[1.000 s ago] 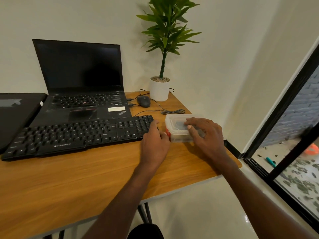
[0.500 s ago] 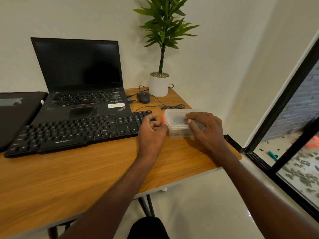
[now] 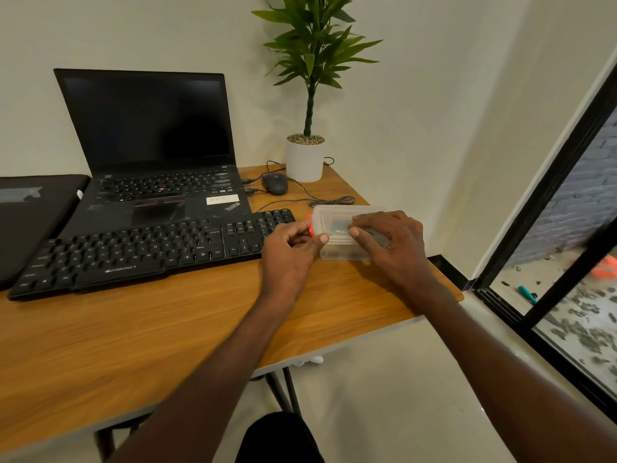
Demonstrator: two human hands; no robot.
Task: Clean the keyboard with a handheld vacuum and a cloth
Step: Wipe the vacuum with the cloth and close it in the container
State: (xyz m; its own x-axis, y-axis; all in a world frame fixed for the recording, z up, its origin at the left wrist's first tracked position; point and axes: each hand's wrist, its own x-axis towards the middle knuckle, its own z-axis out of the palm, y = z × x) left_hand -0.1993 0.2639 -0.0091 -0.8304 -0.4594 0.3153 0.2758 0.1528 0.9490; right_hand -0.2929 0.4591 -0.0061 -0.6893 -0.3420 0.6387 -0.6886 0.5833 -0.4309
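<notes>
Keyboard, long black plastic point(image 3: 150, 248), lies crosswise just left of the clear lidded plastic box point(image 3: 337, 243). My left hand point(image 3: 288, 250), nearer it, pinches the box's red clip; my right hand point(image 3: 389, 242) presses flat fingers point(image 3: 362, 220) on its lid.

Single wide-angle head view, looking forward and down from above and behind both hands. Close to the forearms; left hand point(image 3: 289, 248) and right hand point(image 3: 389, 243) near frame centre. Keyboard point(image 3: 147, 250) left of them, wall beyond, floor below.
</notes>
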